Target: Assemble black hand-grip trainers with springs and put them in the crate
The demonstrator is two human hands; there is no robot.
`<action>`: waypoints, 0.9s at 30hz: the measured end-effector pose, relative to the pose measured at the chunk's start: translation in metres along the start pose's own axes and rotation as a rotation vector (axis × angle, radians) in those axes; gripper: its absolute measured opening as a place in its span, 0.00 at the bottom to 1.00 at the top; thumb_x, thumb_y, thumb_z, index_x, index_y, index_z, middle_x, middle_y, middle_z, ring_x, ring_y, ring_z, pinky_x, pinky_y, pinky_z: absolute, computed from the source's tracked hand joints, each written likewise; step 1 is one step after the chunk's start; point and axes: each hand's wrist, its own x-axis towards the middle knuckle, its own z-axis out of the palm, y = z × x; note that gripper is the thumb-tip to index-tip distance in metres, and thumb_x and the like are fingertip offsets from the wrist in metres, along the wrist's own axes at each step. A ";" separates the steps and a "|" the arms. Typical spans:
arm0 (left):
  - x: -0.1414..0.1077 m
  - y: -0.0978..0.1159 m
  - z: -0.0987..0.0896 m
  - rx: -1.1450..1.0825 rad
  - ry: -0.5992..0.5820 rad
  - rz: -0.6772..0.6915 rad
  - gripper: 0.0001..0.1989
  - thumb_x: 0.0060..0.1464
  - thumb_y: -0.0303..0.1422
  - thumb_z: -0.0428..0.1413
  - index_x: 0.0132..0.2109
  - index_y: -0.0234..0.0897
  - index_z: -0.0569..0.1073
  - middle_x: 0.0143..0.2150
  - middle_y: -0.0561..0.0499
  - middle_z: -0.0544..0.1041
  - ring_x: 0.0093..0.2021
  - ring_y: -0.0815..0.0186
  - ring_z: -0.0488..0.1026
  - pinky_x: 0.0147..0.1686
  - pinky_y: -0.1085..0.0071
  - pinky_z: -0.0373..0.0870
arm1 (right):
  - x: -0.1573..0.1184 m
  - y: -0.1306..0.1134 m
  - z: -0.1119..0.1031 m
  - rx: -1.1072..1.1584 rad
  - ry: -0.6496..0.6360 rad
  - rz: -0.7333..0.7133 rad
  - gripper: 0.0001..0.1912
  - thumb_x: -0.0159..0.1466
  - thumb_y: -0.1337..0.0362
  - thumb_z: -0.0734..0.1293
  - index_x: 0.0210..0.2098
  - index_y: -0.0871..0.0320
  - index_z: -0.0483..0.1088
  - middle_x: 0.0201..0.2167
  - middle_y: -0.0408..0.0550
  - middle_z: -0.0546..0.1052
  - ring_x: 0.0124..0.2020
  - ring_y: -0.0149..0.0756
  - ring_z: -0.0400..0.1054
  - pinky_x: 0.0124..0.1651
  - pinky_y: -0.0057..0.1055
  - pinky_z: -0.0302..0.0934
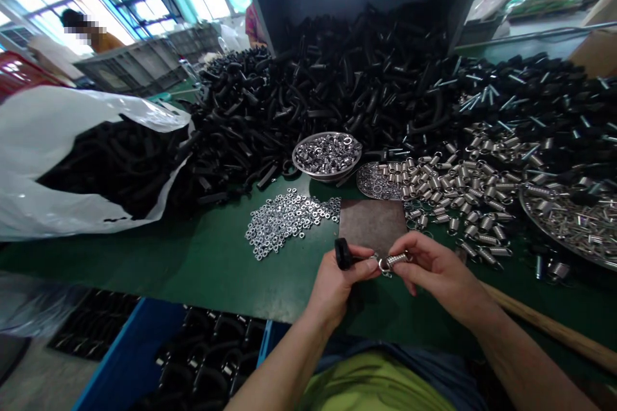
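Observation:
Near the table's front edge, my left hand (344, 276) is closed on a black part (342, 253), which sticks up between its fingers. Facing it, my right hand (427, 263) pinches a silver coil spring (397, 259) between thumb and fingers. The spring's hooked end points toward my left fingertips, where a small metal bit shows; whether the two touch I cannot tell. Just beyond both hands, a dark square metal plate (372, 221) lies on the green table (202, 270).
Hex nuts (279, 221) lie left of the plate, with a bowl (328, 174) of metal rings behind. Springs (457, 189) spread to the right beside a tray (535, 221) of pins. Black parts (337, 90) are heaped behind. A white bag (29, 180) stands left; a blue crate (110, 359) is below.

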 end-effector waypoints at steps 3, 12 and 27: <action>-0.002 -0.001 0.002 0.039 -0.022 0.037 0.14 0.38 0.31 0.67 0.33 0.31 0.75 0.28 0.50 0.77 0.29 0.68 0.75 0.34 0.73 0.71 | 0.003 0.005 0.004 0.047 -0.007 0.015 0.10 0.58 0.59 0.67 0.36 0.56 0.65 0.25 0.38 0.68 0.21 0.24 0.61 0.23 0.24 0.56; -0.002 -0.002 -0.001 0.526 -0.024 0.403 0.04 0.47 0.32 0.61 0.32 0.37 0.77 0.34 0.49 0.78 0.36 0.65 0.73 0.39 0.72 0.68 | 0.010 0.001 0.002 0.063 0.103 0.000 0.12 0.57 0.59 0.68 0.38 0.57 0.67 0.29 0.43 0.73 0.30 0.32 0.69 0.33 0.30 0.64; 0.009 -0.010 0.009 0.096 -0.136 -0.114 0.17 0.37 0.33 0.64 0.36 0.32 0.71 0.24 0.57 0.64 0.20 0.78 0.56 0.18 0.78 0.50 | -0.003 -0.036 0.000 -0.340 0.070 -0.110 0.10 0.60 0.58 0.64 0.40 0.54 0.69 0.32 0.45 0.76 0.33 0.35 0.71 0.36 0.30 0.63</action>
